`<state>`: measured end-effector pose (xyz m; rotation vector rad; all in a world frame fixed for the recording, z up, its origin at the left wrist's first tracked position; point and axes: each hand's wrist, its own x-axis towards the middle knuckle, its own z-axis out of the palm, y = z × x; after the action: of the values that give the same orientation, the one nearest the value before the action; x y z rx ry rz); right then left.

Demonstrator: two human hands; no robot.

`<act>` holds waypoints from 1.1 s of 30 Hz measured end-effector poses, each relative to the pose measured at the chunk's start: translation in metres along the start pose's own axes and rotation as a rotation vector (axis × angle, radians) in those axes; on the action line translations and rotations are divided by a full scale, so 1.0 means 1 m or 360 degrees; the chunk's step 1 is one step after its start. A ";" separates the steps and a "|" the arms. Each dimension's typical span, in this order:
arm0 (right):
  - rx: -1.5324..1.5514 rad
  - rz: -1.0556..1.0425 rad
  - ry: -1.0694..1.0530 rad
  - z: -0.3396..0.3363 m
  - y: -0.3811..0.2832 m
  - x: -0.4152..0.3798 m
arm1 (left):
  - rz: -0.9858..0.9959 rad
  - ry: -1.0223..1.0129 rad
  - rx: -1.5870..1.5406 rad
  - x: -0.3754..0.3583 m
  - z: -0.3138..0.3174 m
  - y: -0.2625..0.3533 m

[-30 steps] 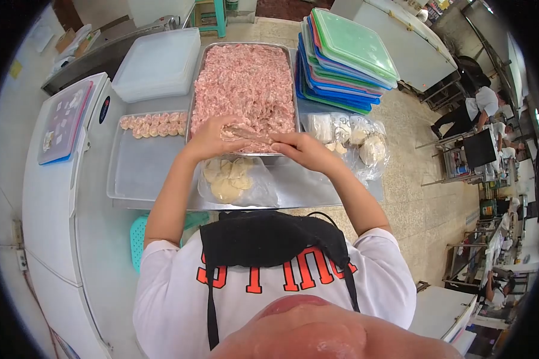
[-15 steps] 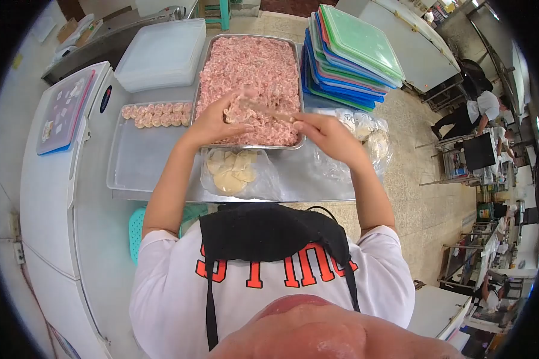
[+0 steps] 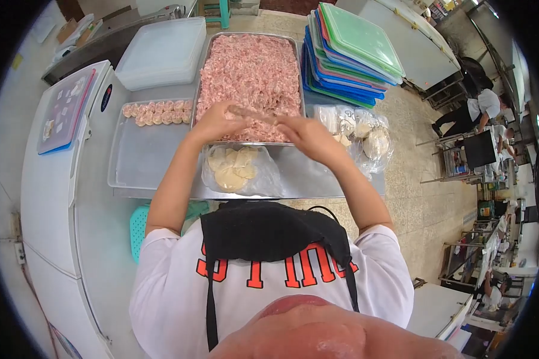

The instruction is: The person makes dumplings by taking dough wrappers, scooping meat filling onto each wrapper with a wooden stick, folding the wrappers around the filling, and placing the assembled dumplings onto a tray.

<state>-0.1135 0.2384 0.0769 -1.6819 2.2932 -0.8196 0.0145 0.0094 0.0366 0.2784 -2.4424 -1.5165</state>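
A large metal tray (image 3: pixel 301 90) of pinkish ground meat (image 3: pixel 251 66) lies before me. My right hand (image 3: pixel 308 136) grips a narrow, flat spatula (image 3: pixel 254 113) over the tray's near part. The spatula's far end reaches my left hand (image 3: pixel 218 124), whose fingers are curled at the tray's near left. Whatever sits in those fingers is hidden. Below the tray, round pale dough wrappers (image 3: pixel 233 170) rest on a plastic bag. Left of it, filled dumplings (image 3: pixel 159 112) stand in rows at the back of a translucent plastic tray (image 3: pixel 144 155).
Stacked translucent containers (image 3: pixel 161 54) stand back left, coloured lids (image 3: pixel 356 51) back right. Bagged wrappers (image 3: pixel 374 143) lie right of the meat. A white refrigerator (image 3: pixel 54 179) borders the left side. Other people (image 3: pixel 484 106) work at far right.
My left hand has turned and its fingers have curled in. My right hand has moved left with the spatula, bringing the two hands closer together.
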 end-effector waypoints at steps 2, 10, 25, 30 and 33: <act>0.0204 0.0104 -0.0137 0.008 0.002 -0.001 | -0.0083 -0.0137 0.0115 0.002 -0.004 0.000; 0.0118 0.0122 -0.0153 -0.044 0.008 -0.003 | 0.0377 0.0115 0.0035 -0.009 -0.004 0.006; -0.0479 -0.0205 0.0166 -0.041 -0.011 -0.002 | -0.0073 -0.0055 0.0214 -0.010 0.001 0.017; -0.0050 -0.0277 0.0132 -0.053 -0.012 -0.001 | 0.0414 0.0321 0.0227 -0.016 0.006 0.016; 0.0088 -0.0263 -0.0009 -0.009 0.000 0.005 | 0.0196 0.0001 0.0090 -0.011 -0.003 0.009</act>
<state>-0.1197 0.2369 0.0853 -1.8652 2.1291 -0.9000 0.0254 0.0141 0.0443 0.1361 -2.4560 -1.3978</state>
